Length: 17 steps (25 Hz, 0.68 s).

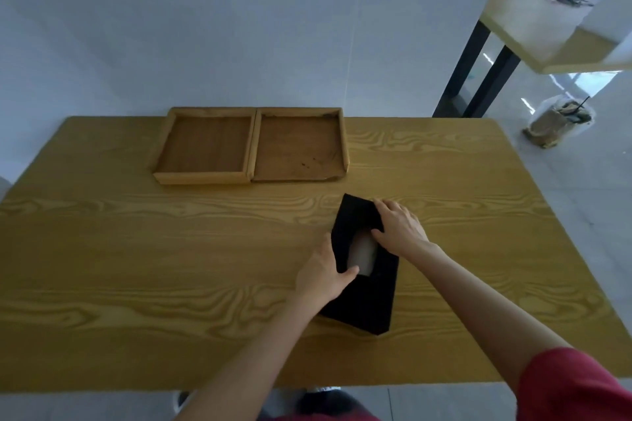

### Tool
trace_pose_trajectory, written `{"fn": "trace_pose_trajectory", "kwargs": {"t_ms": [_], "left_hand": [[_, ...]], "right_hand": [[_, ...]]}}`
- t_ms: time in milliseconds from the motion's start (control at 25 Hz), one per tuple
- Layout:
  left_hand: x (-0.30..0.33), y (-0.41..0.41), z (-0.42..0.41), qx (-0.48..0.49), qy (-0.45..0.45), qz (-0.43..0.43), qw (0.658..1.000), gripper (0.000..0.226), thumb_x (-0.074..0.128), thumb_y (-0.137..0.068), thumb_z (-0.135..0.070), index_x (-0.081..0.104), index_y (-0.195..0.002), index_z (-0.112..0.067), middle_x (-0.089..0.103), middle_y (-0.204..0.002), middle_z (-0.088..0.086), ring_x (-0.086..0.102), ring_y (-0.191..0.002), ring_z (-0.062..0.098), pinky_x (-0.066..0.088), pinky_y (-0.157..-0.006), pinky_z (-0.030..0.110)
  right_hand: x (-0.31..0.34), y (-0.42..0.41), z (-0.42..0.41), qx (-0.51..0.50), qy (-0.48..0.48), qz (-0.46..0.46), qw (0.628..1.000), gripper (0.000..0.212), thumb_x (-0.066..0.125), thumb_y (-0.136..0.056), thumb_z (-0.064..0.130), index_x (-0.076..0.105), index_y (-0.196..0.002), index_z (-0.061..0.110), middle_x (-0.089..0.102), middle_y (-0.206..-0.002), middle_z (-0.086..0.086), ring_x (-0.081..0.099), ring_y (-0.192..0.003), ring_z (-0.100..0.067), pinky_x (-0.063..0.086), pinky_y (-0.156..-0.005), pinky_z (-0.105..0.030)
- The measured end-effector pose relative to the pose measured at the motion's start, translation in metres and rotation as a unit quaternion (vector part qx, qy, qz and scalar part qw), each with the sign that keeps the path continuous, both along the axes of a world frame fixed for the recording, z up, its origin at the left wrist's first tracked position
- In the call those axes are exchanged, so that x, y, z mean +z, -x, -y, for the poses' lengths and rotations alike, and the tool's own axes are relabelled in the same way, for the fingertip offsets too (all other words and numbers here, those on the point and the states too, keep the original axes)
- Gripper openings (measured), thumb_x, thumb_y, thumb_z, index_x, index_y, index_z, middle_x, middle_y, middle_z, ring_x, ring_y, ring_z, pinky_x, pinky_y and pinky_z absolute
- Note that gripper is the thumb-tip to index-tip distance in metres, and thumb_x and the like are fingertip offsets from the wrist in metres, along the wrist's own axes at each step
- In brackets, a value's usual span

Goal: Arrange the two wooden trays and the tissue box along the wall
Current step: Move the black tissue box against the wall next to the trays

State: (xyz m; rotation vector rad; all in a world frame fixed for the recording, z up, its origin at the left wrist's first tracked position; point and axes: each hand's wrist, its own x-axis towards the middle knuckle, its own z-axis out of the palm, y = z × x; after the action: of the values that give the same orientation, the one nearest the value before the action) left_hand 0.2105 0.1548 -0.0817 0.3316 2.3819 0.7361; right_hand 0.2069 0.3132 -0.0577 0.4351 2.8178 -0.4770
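Two square wooden trays stand side by side against the white wall at the table's far edge: the left tray (205,147) and the right tray (301,147), their sides touching. A black tissue box (362,297) with a white tissue showing in its top slot lies angled on the table, nearer me and right of centre. My left hand (325,273) grips its left side, thumb at the slot. My right hand (402,227) grips the box's far right part, fingers over the top edge.
The wooden table (136,267) runs up to the white wall. To the right of the trays the table's far edge is bare wood. Beyond the table's right end stand another table (533,20) with black legs and a small bin (557,123) on the floor.
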Motion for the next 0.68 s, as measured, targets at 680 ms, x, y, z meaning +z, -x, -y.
{"fn": "trace_pose_trajectory", "kwargs": {"t_ms": [680], "left_hand": [[0.02,0.075,0.08,-0.121,0.077,-0.13,0.981,0.058,0.056,-0.088,-0.02,0.032,-0.14,-0.029,0.047,-0.139,0.006,0.05,-0.121,0.026,0.049,-0.096,0.044]], "right_hand": [[-0.005,-0.009,0.069,-0.14,0.098,0.025,0.985,0.064,0.055,-0.084,0.042,0.032,-0.128,0.002,0.035,-0.131,-0.016,0.035,-0.124,-0.032,0.043,-0.087,-0.037]]}}
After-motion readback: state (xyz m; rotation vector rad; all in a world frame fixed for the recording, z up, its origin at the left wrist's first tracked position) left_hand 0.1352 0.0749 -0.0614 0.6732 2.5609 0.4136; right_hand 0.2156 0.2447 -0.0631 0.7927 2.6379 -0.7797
